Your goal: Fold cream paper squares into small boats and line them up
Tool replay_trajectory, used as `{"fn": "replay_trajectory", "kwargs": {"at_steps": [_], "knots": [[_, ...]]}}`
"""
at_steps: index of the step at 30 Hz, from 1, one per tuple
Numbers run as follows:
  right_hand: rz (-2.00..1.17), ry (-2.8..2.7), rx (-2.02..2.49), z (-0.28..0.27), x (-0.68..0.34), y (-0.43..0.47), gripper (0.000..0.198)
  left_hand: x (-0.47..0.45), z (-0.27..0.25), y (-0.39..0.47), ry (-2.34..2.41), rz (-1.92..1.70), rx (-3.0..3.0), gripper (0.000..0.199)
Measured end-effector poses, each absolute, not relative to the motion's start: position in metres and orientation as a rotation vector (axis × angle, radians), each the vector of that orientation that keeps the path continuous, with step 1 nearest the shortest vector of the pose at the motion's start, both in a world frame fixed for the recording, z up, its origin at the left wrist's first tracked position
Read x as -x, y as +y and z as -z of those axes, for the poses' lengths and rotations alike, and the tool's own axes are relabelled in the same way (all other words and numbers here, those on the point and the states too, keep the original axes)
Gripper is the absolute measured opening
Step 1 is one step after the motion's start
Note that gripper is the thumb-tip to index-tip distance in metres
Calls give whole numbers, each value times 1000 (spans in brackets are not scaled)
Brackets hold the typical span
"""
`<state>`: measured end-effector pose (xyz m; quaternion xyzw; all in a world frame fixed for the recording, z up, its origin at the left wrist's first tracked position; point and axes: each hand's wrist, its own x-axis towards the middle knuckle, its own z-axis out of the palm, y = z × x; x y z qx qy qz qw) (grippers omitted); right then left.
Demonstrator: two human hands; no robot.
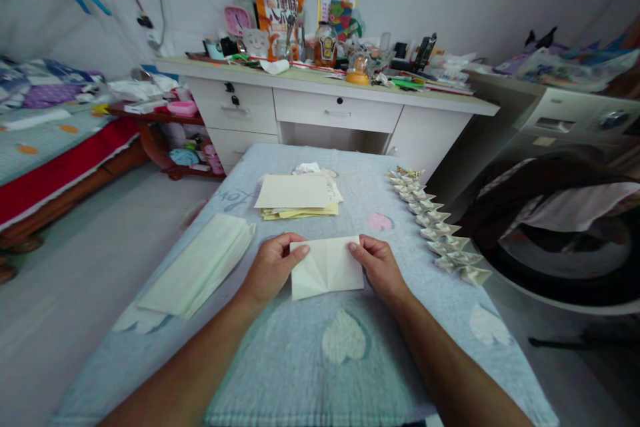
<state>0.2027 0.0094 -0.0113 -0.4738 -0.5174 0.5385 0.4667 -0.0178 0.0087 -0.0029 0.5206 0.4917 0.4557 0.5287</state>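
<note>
Between my hands is a creased sheet of paper (326,268), pale cream, with fold lines fanning out from its lower middle. My left hand (277,259) pinches its upper left corner, thumb on the near face. At the upper right corner my right hand (379,263) grips it the same way. Beyond it lies a stack of cream and yellow paper sheets (293,192). To the left rests a pile of long folded paper (197,267). Folded paper boats (435,220) stand in a row along the right side.
A blue cloth with heart patterns (280,360) covers the table. Behind it stands a white desk (330,103) crowded with a snack bag (277,10), a jar (326,43) and small items. A front-loading washing machine (565,127) is at right, a bed (55,147) at left.
</note>
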Motion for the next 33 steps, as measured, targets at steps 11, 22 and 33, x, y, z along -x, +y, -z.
{"fn": "replay_trajectory", "kwargs": {"at_steps": [11,22,33], "knots": [[-1095,-1381,1260,7,-202,9,40,15,-3,10,1187,-1188,-1128,27],[-795,-1556,1331,14,-201,12,36,18,6,16,1221,-1203,-1179,23],[-767,-1581,1353,18,-200,13,36,19,7,17,1262,-1201,-1203,24]]}}
